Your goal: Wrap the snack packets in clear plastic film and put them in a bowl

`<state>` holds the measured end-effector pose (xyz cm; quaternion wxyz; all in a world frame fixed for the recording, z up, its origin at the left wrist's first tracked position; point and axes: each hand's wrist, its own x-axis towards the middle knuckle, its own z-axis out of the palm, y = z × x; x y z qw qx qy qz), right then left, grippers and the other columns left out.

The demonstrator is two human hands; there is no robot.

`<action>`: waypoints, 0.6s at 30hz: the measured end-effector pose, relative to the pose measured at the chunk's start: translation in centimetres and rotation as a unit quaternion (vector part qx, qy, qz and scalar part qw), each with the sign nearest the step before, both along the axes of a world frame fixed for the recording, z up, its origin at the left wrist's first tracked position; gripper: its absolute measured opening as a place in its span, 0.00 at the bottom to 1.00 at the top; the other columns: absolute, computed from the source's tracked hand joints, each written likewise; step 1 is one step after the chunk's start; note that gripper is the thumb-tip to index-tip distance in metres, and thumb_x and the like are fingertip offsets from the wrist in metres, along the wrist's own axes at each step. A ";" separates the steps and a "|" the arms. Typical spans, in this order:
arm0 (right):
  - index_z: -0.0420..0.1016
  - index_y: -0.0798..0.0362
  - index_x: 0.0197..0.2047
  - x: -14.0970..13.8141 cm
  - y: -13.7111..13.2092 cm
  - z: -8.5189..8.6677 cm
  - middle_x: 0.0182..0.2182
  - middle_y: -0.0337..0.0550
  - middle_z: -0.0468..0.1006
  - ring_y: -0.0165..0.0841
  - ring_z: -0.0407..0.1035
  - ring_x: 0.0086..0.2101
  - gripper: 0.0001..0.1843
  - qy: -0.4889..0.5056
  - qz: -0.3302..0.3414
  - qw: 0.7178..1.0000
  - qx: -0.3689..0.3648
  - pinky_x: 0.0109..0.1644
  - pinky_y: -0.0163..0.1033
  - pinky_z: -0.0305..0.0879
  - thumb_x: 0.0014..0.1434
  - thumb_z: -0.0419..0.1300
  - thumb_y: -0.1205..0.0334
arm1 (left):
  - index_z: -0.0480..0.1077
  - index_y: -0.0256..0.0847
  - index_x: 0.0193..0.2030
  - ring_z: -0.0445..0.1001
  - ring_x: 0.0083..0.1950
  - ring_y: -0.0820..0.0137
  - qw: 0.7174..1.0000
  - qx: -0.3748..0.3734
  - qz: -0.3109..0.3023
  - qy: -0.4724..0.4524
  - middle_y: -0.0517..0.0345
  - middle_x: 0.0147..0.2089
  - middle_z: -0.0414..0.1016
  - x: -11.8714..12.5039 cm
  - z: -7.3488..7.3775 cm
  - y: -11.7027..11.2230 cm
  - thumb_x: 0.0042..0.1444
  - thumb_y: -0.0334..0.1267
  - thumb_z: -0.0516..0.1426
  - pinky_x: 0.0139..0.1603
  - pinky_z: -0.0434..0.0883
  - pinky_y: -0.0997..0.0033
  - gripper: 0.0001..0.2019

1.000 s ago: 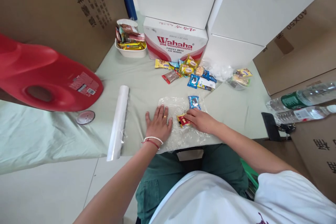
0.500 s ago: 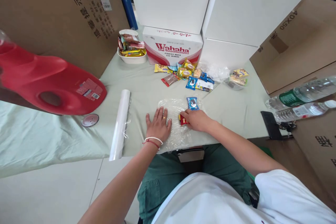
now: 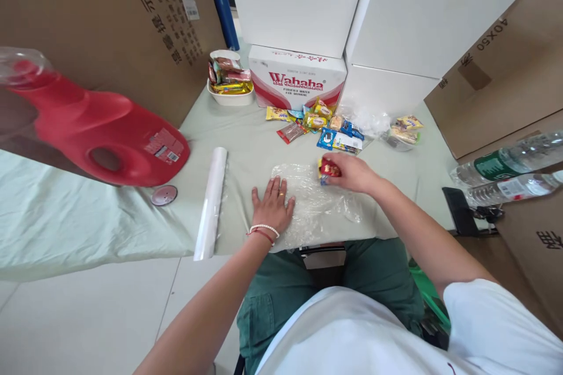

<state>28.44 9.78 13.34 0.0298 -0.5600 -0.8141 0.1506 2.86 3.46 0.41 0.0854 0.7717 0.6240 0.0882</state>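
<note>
My left hand (image 3: 271, 206) lies flat with fingers spread on the left edge of a crumpled clear plastic sheet (image 3: 308, 211). Above the sheet's upper right, my right hand (image 3: 352, 172) grips a red snack packet (image 3: 330, 167). A bit of yellow shows at that packet's left side, and a bit of blue shows below it; whether the blue is a second packet in the hand I cannot tell. Left of my left hand lies a white roll of plastic film (image 3: 212, 205). Beyond my right hand is a pile of snack packets (image 3: 316, 121) in yellow, blue and red.
A red jug (image 3: 127, 140) and a round pinkish disc (image 3: 164, 195) are at left. At the back stand a white tub of snacks (image 3: 231, 98), a Wahaha box (image 3: 297, 79) and white panels. Plastic bottles (image 3: 519, 158) and a black phone-like object (image 3: 458, 211) are at right.
My right hand has moved away from me and slightly right with the red packet, to where the single blue packet lay. My left hand stays flat on the sheet. The view has shifted slightly.
</note>
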 end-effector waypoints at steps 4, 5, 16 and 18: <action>0.69 0.49 0.67 -5.3 -1.3 -2.0 0.55 0.55 0.78 0.46 0.78 0.47 0.30 -0.102 0.112 0.987 -0.049 0.46 0.42 0.69 0.63 0.64 0.59 | 0.52 0.41 0.80 0.52 0.81 0.54 1.000 0.001 -0.001 -0.011 0.42 0.81 0.50 0.0 -0.1 -0.1 0.73 0.50 0.40 0.78 0.39 0.28 0.32; 0.69 0.50 0.67 -6.1 -1.7 -2.7 0.55 0.55 0.77 0.46 0.78 0.46 0.29 -0.120 0.122 0.984 -0.057 0.46 0.42 0.70 0.64 0.63 0.61 | 0.52 0.41 0.80 0.52 0.81 0.54 1.000 0.003 -0.002 -0.015 0.42 0.81 0.50 0.0 -0.2 -0.1 0.73 0.50 0.40 0.78 0.39 0.28 0.32; 0.69 0.53 0.69 2.9 -7.4 -5.7 0.54 0.56 0.77 0.48 0.69 0.53 0.35 0.071 0.031 0.997 -0.009 0.58 0.52 0.67 0.67 0.63 0.42 | 0.61 0.37 0.75 0.53 0.81 0.55 0.993 0.061 0.027 -0.094 0.39 0.81 0.52 -1.4 0.4 -0.4 0.71 0.44 0.46 0.79 0.52 0.39 0.29; 0.70 0.54 0.69 3.8 -9.8 -7.3 0.53 0.57 0.78 0.49 0.67 0.52 0.38 0.058 0.032 0.998 -0.013 0.57 0.54 0.66 0.63 0.68 0.41 | 0.66 0.38 0.71 0.53 0.81 0.55 0.993 0.087 -0.006 -0.082 0.42 0.79 0.57 -2.1 0.6 -1.2 0.67 0.36 0.48 0.80 0.48 0.41 0.27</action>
